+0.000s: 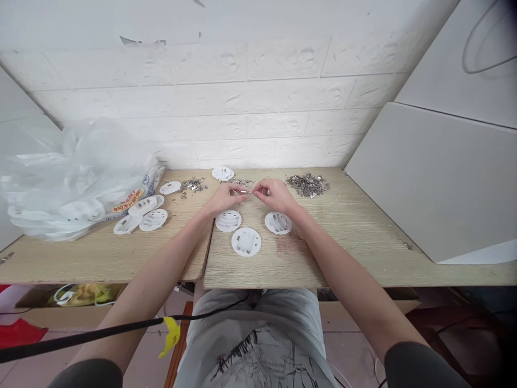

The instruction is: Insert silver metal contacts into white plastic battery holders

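Observation:
Near the back of the table my left hand (226, 197) is closed in a pinch on a small shiny metal piece (244, 192). Just right of it, my right hand (275, 195) also has its fingers pressed together; what they hold, if anything, is too small to make out. The fingertips of both hands are close together. Below them lie round white plastic discs with slots: one disc (228, 221) under the left hand, another disc (278, 222) under the right wrist, and a third disc (246, 242) closer to the front edge, with a rectangular recess.
A pile of small metal pieces (308, 185) lies right of my hands, and a smaller pile (194, 185) to the left. More white discs (153, 220) lie beside a clear plastic bag (81, 178). A white panel (436, 183) stands at right. A black cable (121, 327) crosses in front.

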A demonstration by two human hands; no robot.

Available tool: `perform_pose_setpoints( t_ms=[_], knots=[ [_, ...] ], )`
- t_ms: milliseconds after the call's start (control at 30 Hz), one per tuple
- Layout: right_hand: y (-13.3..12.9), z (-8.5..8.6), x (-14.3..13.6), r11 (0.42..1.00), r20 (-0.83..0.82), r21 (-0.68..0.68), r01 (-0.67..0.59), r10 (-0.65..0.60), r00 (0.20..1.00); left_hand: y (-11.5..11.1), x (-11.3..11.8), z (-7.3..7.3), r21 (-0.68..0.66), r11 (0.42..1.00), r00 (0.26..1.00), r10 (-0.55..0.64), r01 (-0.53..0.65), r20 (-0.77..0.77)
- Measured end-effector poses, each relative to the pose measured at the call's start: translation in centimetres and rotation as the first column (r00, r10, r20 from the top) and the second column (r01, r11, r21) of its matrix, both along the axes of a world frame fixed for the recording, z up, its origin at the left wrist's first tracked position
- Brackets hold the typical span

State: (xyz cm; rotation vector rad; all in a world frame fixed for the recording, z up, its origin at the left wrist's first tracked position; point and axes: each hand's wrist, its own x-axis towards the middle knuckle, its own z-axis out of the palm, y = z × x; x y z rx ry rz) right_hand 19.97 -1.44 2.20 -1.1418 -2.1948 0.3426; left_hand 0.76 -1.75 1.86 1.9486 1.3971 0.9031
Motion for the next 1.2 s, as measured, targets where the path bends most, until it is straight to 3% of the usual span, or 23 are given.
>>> perform_pose_setpoints(
  t_ms=[333, 467, 667, 800, 1200],
  knots=[
    [-0.4, 0.3, -0.4, 0.992, -0.254, -0.126, -0.016, -0.017, 0.967, 0.0, 0.3, -0.1, 0.018, 1.0, 0.997, -0.011, 0.01, 0.076],
    [-0.4, -0.2, -1.1, 0.998, -0.179, -0.022, -0.054, 0.049, 0.983, 0.0, 0.5, -0.3, 0.034, 0.998, 0.996, -0.061, 0.058, 0.069],
    [-0.7, -0.6, -1.6, 0.997, -0.041, 0.079, 0.027, -0.024, 0.999, 0.2, 0.3, -0.6, 0.013, 0.995, 0.994, -0.1, 0.099, 0.039],
    [-1.1, -0.4, -1.7, 0.994, -0.004, 0.107, 0.024, -0.024, 1.0, 0.2, 0.3, -0.7, 0.023, 0.988, 0.982, -0.154, 0.153, 0.105],
    [-0.8, -0.5, -1.7, 0.994, -0.092, -0.034, 0.108, -0.11, 0.99, 0.3, 0.8, -0.9, 0.063, 0.995, 0.952, -0.093, 0.078, 0.291]
  ],
)
